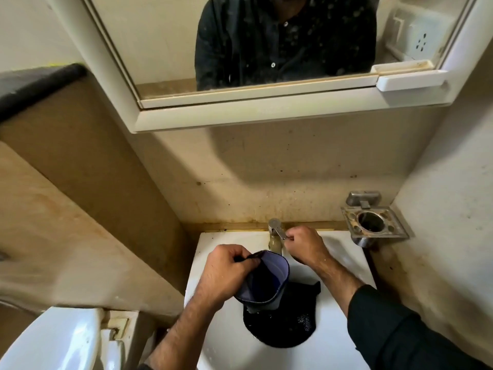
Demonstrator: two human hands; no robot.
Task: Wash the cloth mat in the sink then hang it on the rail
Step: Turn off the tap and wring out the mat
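Observation:
A dark cloth mat [282, 324] lies crumpled in the bowl of the white sink [226, 340]. Above it my left hand [226, 273] grips the handle of a blue plastic mug [266, 281], tilted over the basin under the spout. The tap [274, 233] stands at the sink's back edge. My right hand [304, 245] pinches the tap's metal lever. No rail is in view.
A mirror cabinet [266, 110] hangs over the sink and reflects a person in a dark shirt. A metal soap and brush holder [373, 222] is fixed to the right wall. A white toilet cistern [53, 343] stands at the lower left, close beside the sink.

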